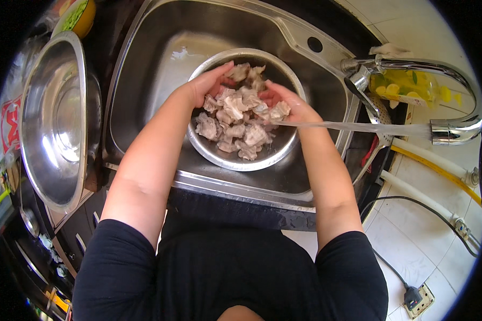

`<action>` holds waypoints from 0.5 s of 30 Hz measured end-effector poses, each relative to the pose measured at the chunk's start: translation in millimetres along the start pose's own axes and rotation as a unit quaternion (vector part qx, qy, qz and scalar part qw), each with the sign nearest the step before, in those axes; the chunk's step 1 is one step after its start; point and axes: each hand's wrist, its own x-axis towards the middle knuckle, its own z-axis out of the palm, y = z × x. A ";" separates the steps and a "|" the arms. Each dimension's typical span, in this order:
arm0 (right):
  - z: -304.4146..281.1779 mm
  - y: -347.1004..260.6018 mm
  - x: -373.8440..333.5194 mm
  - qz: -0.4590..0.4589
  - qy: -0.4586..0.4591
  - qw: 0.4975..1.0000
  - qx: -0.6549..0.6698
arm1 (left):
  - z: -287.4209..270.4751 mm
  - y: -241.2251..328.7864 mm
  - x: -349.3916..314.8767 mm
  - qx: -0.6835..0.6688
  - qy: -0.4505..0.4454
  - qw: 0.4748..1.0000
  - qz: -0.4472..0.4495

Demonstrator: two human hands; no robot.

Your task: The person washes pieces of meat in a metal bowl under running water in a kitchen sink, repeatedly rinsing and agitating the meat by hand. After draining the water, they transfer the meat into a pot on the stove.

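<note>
Rinsing seems in hand: left hand [208,84] and right hand [288,100] curve round meat-like chunks [234,127], grip unclear, and turning them under the water stream [364,127] seems called for.

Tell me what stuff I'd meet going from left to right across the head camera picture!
Big metal basin → pale meat chunks → slotted spoon → black plug → faucet spout.

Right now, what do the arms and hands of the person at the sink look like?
The left sleeve and right sleeve are black, short and plain, ending above the elbows. Both forearms are bare, with no watch or bracelet showing. The left hand and right hand are ungloved; some fingers are hidden, so rings can't be ruled out.
</note>
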 end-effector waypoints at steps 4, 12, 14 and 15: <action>4.5 1.1 2.6 -0.247 0.099 0.958 -0.107 | 20.8 -8.6 -12.1 0.086 0.184 0.955 0.216; -33.1 48.3 65.2 -0.261 0.289 0.920 -0.044 | -3.8 -68.2 19.4 -0.083 0.309 0.945 0.072; -54.9 52.0 84.7 -0.199 0.227 0.953 0.013 | -2.7 -65.9 19.7 -0.068 0.244 0.967 0.040; -60.7 52.3 86.6 -0.183 0.202 0.962 -0.002 | 5.6 -61.8 12.3 -0.080 0.198 0.976 0.035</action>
